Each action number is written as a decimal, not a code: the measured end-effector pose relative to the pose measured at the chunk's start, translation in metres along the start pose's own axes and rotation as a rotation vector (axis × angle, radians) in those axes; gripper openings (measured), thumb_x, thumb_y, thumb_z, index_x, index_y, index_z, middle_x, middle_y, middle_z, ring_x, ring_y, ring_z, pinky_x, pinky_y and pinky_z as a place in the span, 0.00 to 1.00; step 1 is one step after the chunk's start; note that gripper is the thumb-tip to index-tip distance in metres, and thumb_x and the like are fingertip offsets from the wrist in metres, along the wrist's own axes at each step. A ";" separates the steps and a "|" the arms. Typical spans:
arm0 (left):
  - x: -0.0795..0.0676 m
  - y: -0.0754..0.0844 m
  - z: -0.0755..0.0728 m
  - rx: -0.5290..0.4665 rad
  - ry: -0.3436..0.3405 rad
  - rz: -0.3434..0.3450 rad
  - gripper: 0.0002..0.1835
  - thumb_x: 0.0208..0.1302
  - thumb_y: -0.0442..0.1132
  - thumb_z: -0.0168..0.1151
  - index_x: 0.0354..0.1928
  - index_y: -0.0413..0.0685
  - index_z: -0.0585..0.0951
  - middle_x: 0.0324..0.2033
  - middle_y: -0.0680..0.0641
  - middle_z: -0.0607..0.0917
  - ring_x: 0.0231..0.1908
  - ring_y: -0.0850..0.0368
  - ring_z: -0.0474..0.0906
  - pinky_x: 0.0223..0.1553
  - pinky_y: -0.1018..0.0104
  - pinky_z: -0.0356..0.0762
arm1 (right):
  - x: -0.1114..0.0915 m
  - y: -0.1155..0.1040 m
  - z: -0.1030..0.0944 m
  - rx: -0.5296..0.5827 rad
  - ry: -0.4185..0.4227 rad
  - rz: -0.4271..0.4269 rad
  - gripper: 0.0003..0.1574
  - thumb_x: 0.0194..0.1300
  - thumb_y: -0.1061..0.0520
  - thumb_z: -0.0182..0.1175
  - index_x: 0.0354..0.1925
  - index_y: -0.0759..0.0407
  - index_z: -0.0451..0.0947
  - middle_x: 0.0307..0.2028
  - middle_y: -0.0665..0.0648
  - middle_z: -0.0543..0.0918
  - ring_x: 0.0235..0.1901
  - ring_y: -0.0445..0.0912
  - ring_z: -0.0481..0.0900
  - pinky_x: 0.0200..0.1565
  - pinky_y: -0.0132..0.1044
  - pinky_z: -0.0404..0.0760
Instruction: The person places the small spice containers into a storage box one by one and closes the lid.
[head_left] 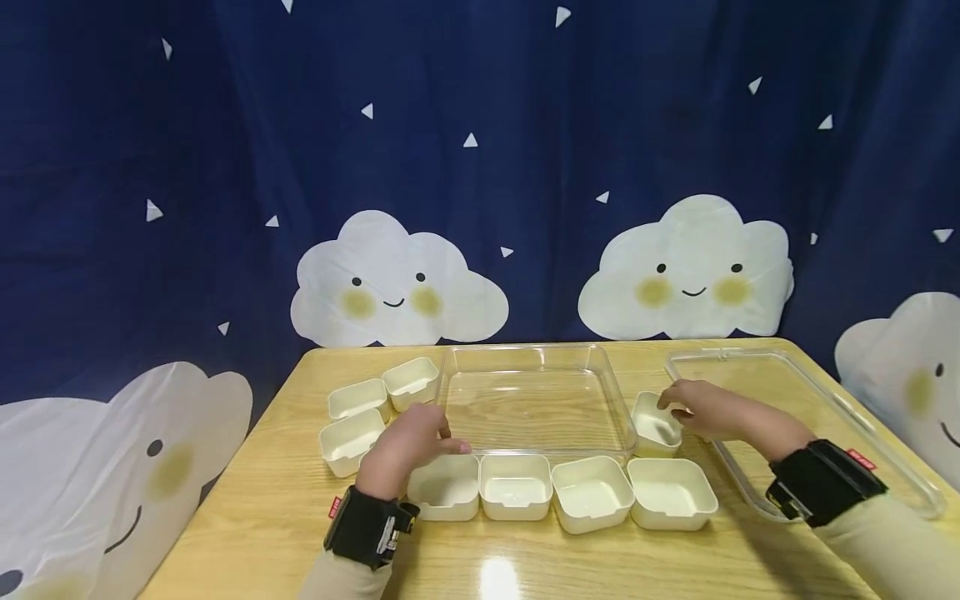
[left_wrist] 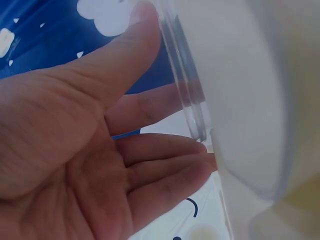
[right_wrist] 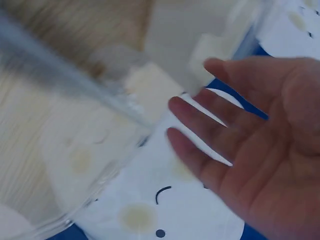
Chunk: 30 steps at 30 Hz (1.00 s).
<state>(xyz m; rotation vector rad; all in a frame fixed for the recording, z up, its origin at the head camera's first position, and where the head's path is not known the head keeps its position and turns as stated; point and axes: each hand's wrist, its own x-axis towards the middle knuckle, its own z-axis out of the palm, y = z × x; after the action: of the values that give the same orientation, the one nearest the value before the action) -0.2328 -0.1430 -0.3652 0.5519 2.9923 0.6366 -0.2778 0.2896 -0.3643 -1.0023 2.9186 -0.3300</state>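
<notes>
My left hand is at the near left corner of a clear plastic bin, above the cream boxes there. In the left wrist view its fingers are extended beside the bin's clear edge, with the thumb apart. At the bin's right side, my right hand reaches over the rim of a small cream box. The right wrist view shows loosely bent, spread fingers, their tips close to a cream surface. Along the bin's near side stand several open cream boxes, among them a square one.
To the left of the bin are more cream boxes, one at the back and another nearer. A clear lid lies on the right of the wooden table. Behind hangs a dark blue curtain with clouds.
</notes>
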 end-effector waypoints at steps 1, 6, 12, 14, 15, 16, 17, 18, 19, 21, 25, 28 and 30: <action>0.001 0.000 0.001 0.003 0.002 0.009 0.16 0.56 0.46 0.77 0.25 0.39 0.87 0.21 0.49 0.82 0.22 0.59 0.69 0.25 0.66 0.68 | -0.001 0.003 0.002 0.001 0.014 -0.012 0.11 0.61 0.75 0.58 0.43 0.72 0.81 0.38 0.65 0.83 0.36 0.54 0.80 0.37 0.45 0.79; 0.004 0.004 0.003 0.002 0.012 0.006 0.21 0.53 0.45 0.79 0.37 0.32 0.86 0.36 0.39 0.88 0.38 0.46 0.83 0.42 0.55 0.81 | -0.009 0.014 0.012 -0.022 0.134 -0.016 0.12 0.52 0.78 0.59 0.34 0.70 0.83 0.31 0.61 0.86 0.33 0.55 0.83 0.34 0.45 0.82; 0.004 0.006 0.006 -0.030 0.026 0.040 0.24 0.53 0.46 0.79 0.40 0.29 0.86 0.40 0.35 0.88 0.45 0.40 0.84 0.49 0.50 0.80 | -0.021 0.018 0.017 0.052 0.201 0.068 0.09 0.50 0.76 0.62 0.26 0.65 0.81 0.23 0.51 0.81 0.23 0.41 0.77 0.27 0.36 0.77; 0.005 0.006 0.010 -0.025 0.043 0.055 0.24 0.53 0.46 0.79 0.39 0.29 0.86 0.39 0.35 0.88 0.44 0.40 0.84 0.48 0.50 0.81 | -0.025 0.018 0.018 0.107 0.203 0.115 0.08 0.52 0.74 0.63 0.25 0.63 0.80 0.21 0.48 0.79 0.20 0.37 0.74 0.25 0.33 0.74; 0.005 0.005 0.011 -0.023 0.050 0.058 0.24 0.53 0.46 0.79 0.38 0.30 0.86 0.38 0.36 0.88 0.43 0.40 0.84 0.48 0.50 0.81 | -0.027 0.018 0.018 0.136 0.199 0.144 0.07 0.52 0.73 0.63 0.25 0.63 0.79 0.20 0.48 0.79 0.19 0.36 0.74 0.25 0.33 0.73; 0.005 0.006 0.011 -0.021 0.057 0.057 0.23 0.52 0.46 0.79 0.37 0.30 0.86 0.38 0.36 0.88 0.42 0.41 0.84 0.47 0.51 0.81 | -0.029 0.018 0.017 0.155 0.196 0.167 0.06 0.53 0.72 0.63 0.26 0.64 0.79 0.21 0.48 0.80 0.18 0.36 0.75 0.25 0.33 0.74; 0.005 0.006 0.011 -0.019 0.062 0.053 0.23 0.52 0.46 0.79 0.37 0.31 0.86 0.37 0.37 0.88 0.41 0.42 0.84 0.46 0.52 0.81 | -0.030 0.018 0.017 0.173 0.191 0.184 0.04 0.53 0.71 0.63 0.27 0.65 0.79 0.22 0.50 0.80 0.18 0.36 0.77 0.25 0.33 0.75; 0.004 0.006 0.011 -0.019 0.064 0.045 0.21 0.52 0.47 0.80 0.35 0.33 0.86 0.36 0.38 0.88 0.39 0.44 0.84 0.44 0.53 0.81 | -0.031 0.017 0.017 0.185 0.187 0.202 0.03 0.53 0.70 0.63 0.29 0.67 0.79 0.24 0.51 0.80 0.18 0.37 0.78 0.25 0.33 0.75; 0.004 0.006 0.011 -0.022 0.065 0.037 0.20 0.51 0.47 0.80 0.33 0.35 0.87 0.34 0.40 0.88 0.37 0.46 0.83 0.41 0.55 0.81 | -0.031 0.016 0.016 0.200 0.182 0.219 0.04 0.54 0.69 0.64 0.32 0.68 0.79 0.26 0.53 0.81 0.18 0.39 0.80 0.25 0.33 0.76; 0.004 0.007 0.009 -0.029 0.059 0.021 0.17 0.51 0.47 0.80 0.27 0.39 0.87 0.28 0.45 0.86 0.31 0.52 0.80 0.35 0.59 0.78 | -0.032 0.014 0.016 0.232 0.167 0.238 0.08 0.56 0.68 0.63 0.36 0.71 0.80 0.28 0.57 0.83 0.19 0.42 0.82 0.25 0.33 0.77; 0.004 0.007 0.006 -0.046 0.030 0.001 0.15 0.52 0.46 0.80 0.19 0.45 0.87 0.18 0.53 0.79 0.24 0.59 0.70 0.26 0.66 0.69 | -0.034 0.011 0.017 0.239 0.162 0.200 0.09 0.63 0.63 0.66 0.39 0.70 0.82 0.39 0.69 0.84 0.22 0.42 0.83 0.26 0.33 0.79; 0.004 0.008 0.006 -0.055 0.018 0.001 0.16 0.53 0.46 0.79 0.18 0.44 0.87 0.17 0.55 0.78 0.24 0.60 0.69 0.25 0.67 0.67 | -0.035 0.012 0.018 0.173 0.172 0.138 0.12 0.62 0.57 0.71 0.37 0.66 0.85 0.48 0.77 0.81 0.25 0.37 0.82 0.29 0.33 0.80; 0.004 0.007 0.007 -0.058 0.014 0.006 0.15 0.53 0.46 0.79 0.18 0.44 0.87 0.17 0.55 0.78 0.23 0.60 0.69 0.25 0.67 0.67 | -0.036 0.014 0.019 0.140 0.172 0.111 0.14 0.59 0.54 0.74 0.36 0.65 0.86 0.51 0.79 0.79 0.27 0.35 0.81 0.30 0.33 0.81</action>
<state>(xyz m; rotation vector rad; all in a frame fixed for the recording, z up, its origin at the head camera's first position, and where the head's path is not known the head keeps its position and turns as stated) -0.2334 -0.1325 -0.3683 0.5551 2.9755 0.7282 -0.2554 0.3187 -0.3872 -0.8277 3.0336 -0.6355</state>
